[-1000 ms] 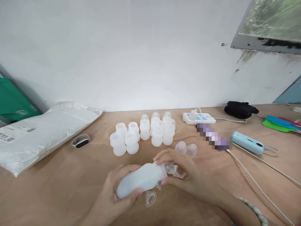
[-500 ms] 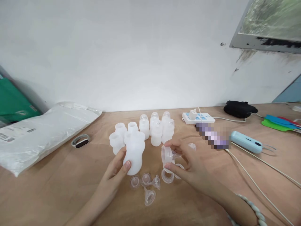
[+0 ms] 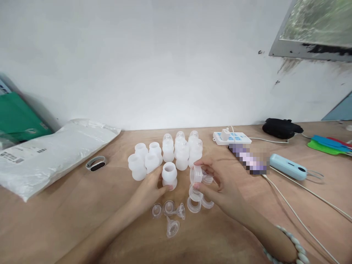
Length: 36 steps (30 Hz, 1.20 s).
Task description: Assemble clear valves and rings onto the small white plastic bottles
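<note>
My left hand grips the side of an open white baby bottle, which is upright with its mouth facing up. Between the thumb and fingers of my right hand is a clear screw ring, turned on its side, with a clear nipple sticking out toward the palm. Below it lie several loose rings. Several loose nipples are on the table in front of the bottle. Uncapped bottles stand at the left, and bottles with clear domed caps stand behind.
A white plastic parcel and a wristband are at the left. At the right are a power strip, a blurred phone, a light-blue device, cables and a black case. A wall rises behind the table.
The bottle in my left hand has gone from tilted and raised to upright, lower and slightly to the right. My right hand still holds the ring with the nipple, nearly in place.
</note>
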{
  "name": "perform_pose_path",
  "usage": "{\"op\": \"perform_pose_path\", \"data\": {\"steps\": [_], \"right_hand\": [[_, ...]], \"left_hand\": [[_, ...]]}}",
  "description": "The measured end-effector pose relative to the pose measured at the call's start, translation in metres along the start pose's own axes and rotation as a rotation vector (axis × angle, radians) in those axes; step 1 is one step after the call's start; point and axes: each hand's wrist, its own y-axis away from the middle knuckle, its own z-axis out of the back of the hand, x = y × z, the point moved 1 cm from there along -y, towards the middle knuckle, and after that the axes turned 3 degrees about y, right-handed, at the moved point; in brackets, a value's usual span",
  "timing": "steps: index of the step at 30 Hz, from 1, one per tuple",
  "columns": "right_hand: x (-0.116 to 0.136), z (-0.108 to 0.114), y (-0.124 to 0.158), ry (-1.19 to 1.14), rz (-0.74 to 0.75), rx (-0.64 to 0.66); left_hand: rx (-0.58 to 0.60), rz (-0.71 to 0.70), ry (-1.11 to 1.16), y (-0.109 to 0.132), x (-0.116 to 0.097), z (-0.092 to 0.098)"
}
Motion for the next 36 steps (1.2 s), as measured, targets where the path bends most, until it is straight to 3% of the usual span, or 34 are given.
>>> {"op": "perform_pose_path", "data": {"steps": [3,8,9,14,17,24,30,36], "right_hand": [[0.002,0.001,0.0,-0.009,0.002,-0.002],[0.001,0.002,0.001,0.0,0.007,-0.014],[0.001,0.002,0.001,0.008,0.005,-0.016],[-0.001,0.002,-0.001,0.001,-0.02,-0.024],[-0.001,0.0,-0.003,-0.005,-0.017,-0.012],[-0.001,-0.002,-0.003,0.026,-0.017,-0.003],[0.003,-0.002,-0.003,0.072,-0.022,0.001],[-0.002,-0.014,-0.001,0.104,0.117,0.064]], "left_hand": [[0.031,0.019,0.032,0.009,-0.003,0.004],[-0.197,0.066,-0.087,0.034,-0.007,0.023],[-0.189,0.066,-0.046,0.037,-0.005,0.025],[0.228,0.121,0.483,0.036,0.014,0.017],[0.289,0.15,0.578,0.025,0.02,0.011],[0.214,0.168,0.602,-0.002,0.024,0.01],[0.151,0.153,0.604,0.001,0.033,0.007],[0.075,0.061,0.407,0.016,0.005,0.002]]}}
